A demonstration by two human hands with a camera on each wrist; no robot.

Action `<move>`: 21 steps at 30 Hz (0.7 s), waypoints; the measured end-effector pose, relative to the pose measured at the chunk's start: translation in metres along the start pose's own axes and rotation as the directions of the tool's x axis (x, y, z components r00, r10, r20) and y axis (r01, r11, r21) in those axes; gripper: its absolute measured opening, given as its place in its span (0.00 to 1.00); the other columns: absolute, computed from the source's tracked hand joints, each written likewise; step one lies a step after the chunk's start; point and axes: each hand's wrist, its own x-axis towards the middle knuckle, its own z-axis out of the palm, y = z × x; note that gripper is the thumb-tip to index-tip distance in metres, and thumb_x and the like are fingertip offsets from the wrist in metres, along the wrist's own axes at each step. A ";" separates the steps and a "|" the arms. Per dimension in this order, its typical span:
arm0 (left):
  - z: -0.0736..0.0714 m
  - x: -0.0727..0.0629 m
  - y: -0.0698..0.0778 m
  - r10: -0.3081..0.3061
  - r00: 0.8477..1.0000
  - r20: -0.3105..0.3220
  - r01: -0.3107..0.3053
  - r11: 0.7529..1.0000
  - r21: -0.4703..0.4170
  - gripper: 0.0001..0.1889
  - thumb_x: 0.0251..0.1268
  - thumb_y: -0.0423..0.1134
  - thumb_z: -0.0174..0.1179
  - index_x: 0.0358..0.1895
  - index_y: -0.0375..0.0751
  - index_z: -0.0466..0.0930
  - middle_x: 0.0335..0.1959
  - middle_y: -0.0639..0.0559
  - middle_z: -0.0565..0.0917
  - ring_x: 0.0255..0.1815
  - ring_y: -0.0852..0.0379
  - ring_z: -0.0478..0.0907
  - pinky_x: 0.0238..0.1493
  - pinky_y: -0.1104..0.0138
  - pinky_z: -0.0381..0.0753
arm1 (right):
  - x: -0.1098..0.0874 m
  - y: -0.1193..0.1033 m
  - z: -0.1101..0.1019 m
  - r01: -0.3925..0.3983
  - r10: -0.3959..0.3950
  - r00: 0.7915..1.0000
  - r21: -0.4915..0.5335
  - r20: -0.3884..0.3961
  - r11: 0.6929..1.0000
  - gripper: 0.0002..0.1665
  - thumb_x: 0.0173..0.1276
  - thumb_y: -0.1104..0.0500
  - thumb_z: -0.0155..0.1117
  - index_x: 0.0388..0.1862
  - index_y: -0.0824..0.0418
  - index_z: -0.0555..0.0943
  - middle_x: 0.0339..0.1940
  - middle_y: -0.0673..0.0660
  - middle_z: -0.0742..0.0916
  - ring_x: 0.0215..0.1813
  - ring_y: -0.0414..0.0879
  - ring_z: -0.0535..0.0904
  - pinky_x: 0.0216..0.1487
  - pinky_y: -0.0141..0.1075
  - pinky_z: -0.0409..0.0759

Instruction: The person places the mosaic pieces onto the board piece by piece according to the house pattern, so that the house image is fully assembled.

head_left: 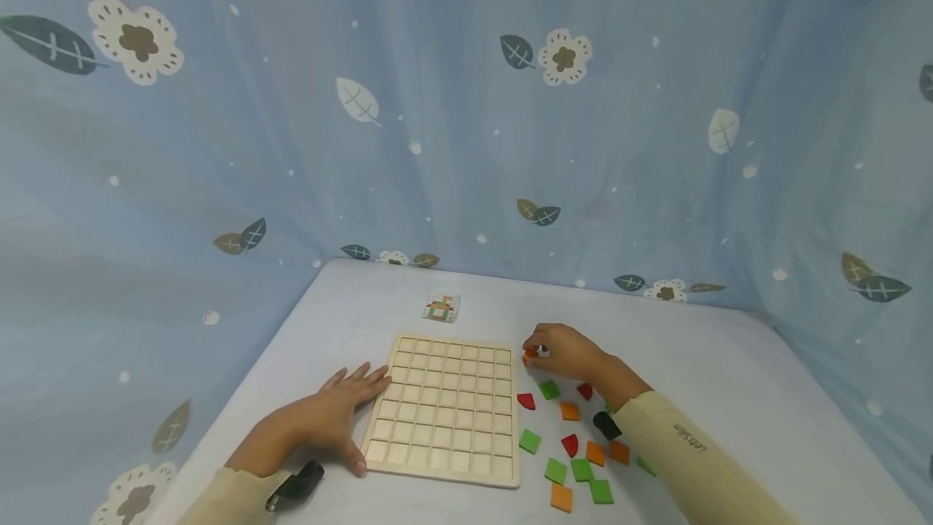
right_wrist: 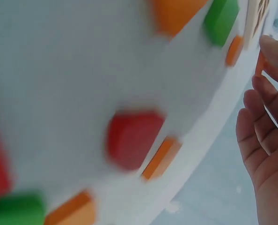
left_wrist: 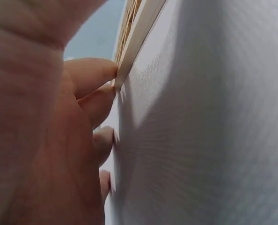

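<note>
A wooden grid board (head_left: pixel 441 407) with rows of bare square cells lies on the white table. Along its left edge rests my left hand (head_left: pixel 338 411), fingers spread and thumb near the front left corner; in the left wrist view, fingertips (left_wrist: pixel 104 70) touch the board's side. Just beyond the board's right side, my right hand (head_left: pixel 564 351) pinches a thin orange tile (right_wrist: pixel 259 62) between thumb and index finger. Another orange tile (right_wrist: pixel 234 50) lies close to that hand, beside a green tile (right_wrist: pixel 222 21).
Green squares (head_left: pixel 556 471), orange squares (head_left: pixel 561 497) and red quarter-round pieces (head_left: pixel 570 445) lie scattered right of the board, several of each colour. A small picture card (head_left: pixel 441 308) with a coloured pattern lies behind the board. A blue leaf-print curtain (head_left: pixel 466 104) surrounds the table.
</note>
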 end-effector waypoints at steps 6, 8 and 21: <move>-0.001 -0.003 0.002 -0.010 1.000 -0.008 0.010 1.000 0.010 0.71 0.18 0.72 0.73 0.76 0.40 0.57 0.78 0.47 0.52 0.77 0.37 0.42 0.71 0.39 0.35 | 0.019 -0.016 0.009 0.054 -0.053 0.999 0.050 -0.013 0.997 0.13 0.64 0.52 0.70 0.46 0.53 0.87 0.37 0.42 0.81 0.40 0.40 0.76 0.42 0.35 0.78; 0.000 -0.004 0.003 -0.008 1.000 -0.002 0.008 1.000 0.000 0.71 0.19 0.72 0.73 0.76 0.40 0.56 0.78 0.47 0.51 0.77 0.37 0.41 0.71 0.39 0.35 | 0.023 -0.020 0.010 0.064 -0.064 0.998 0.063 -0.009 0.996 0.13 0.63 0.53 0.71 0.46 0.54 0.87 0.38 0.43 0.82 0.40 0.41 0.77 0.41 0.35 0.78; 0.004 -0.001 -0.002 -0.017 1.000 0.003 0.017 1.000 -0.024 0.70 0.22 0.72 0.73 0.77 0.43 0.55 0.79 0.50 0.49 0.78 0.42 0.39 0.72 0.42 0.33 | 0.051 -0.036 0.015 0.055 -0.058 0.998 0.103 0.027 0.993 0.14 0.64 0.52 0.70 0.47 0.54 0.87 0.39 0.43 0.83 0.41 0.39 0.78 0.43 0.34 0.79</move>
